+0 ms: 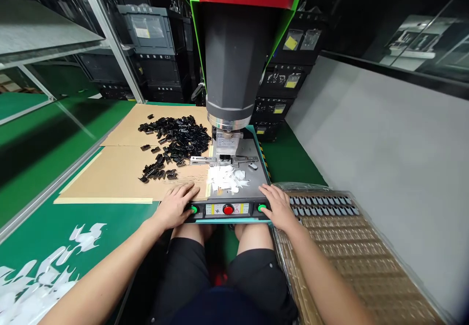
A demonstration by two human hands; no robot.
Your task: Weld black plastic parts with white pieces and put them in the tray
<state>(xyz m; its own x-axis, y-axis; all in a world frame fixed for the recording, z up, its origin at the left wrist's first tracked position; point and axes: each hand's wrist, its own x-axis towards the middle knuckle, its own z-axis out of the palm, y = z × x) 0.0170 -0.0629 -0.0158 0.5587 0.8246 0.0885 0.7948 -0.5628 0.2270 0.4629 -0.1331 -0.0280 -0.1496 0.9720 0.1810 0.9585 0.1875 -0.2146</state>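
My left hand (175,205) lies over the left end of the control panel, its thumb at a green button (194,209) and its fingers stretched onto the cardboard edge. At the panel's right end my right hand (279,206) rests with fingers extended, thumb by the other green button (261,208). Neither hand holds anything. A red button (228,209) sits between them. Ahead stands a press with a dark column (234,61) and a clear block (227,143) beneath it. Under that block, a small black part (224,159) sits in a metal fixture (202,160).
White film scraps (224,178) and a small grey oval piece (252,166) lie on the metal bed. Black plastic parts (185,139) are heaped on cardboard (120,176) to the left. A tray (330,237) with rows of oval pieces is at right. More white scraps (47,276) lie lower left.
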